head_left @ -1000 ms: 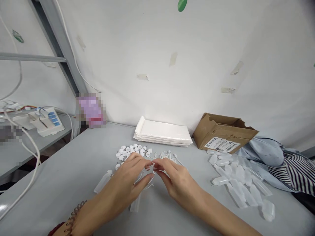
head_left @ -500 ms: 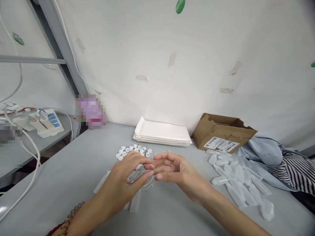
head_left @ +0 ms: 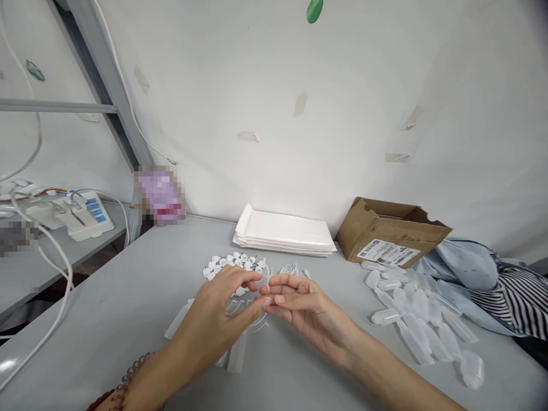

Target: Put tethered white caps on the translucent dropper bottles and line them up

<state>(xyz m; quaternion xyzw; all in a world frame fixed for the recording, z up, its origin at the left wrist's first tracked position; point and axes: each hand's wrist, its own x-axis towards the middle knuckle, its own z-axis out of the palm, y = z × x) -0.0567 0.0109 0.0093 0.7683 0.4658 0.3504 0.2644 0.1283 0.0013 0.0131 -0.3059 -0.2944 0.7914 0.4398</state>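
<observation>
My left hand (head_left: 226, 302) and my right hand (head_left: 306, 302) meet fingertip to fingertip over the grey table. Between them is a thin translucent curved tube (head_left: 268, 270), its end standing up above the fingers; the pinched part is hidden. Both hands are closed around it, thumbs against fingers. Behind the left hand lies a pile of small white caps (head_left: 222, 262). More curved tubes (head_left: 258, 327) lie beneath the hands. Small looped white pieces (head_left: 291, 269) sit behind the right fingers. Flat translucent pieces (head_left: 237, 353) lie partly under the left hand.
Several translucent bottles (head_left: 411, 311) are spread at the right, before an open cardboard box (head_left: 391, 234) and folded clothing (head_left: 466, 265). White padded envelopes (head_left: 285, 228) are stacked against the wall. A power strip (head_left: 88, 217) and cables lie on the left.
The right thumb and fingers have closed in at the left fingertips. The tube, earlier curving between the left thumb and fingers, now rises above the fingertips.
</observation>
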